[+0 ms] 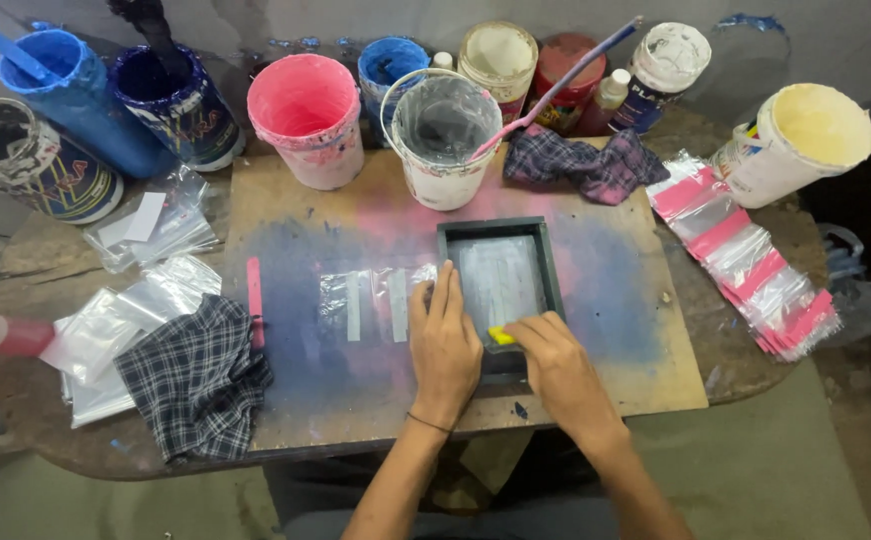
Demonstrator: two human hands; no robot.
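A small dark-framed printing screen [501, 228] lies on a paint-stained wooden board [296, 400]. My left hand [444, 345] presses flat on the frame's left edge, fingers together. My right hand [554, 362] grips a small yellow squeegee [500, 336] at the near end of the screen mesh. Clear plastic bags [366, 300] with pale printed strips lie on the board just left of the frame, partly under it.
Paint buckets line the back: blue [76, 95], dark blue [181, 110], pink [308, 120], white with a stick [446, 140], cream [806, 140]. Checked cloths lie at front left [196, 375] and back [586, 160]. Printed bags with pink strips [756, 270] fan out right; clear bags [136, 300] left.
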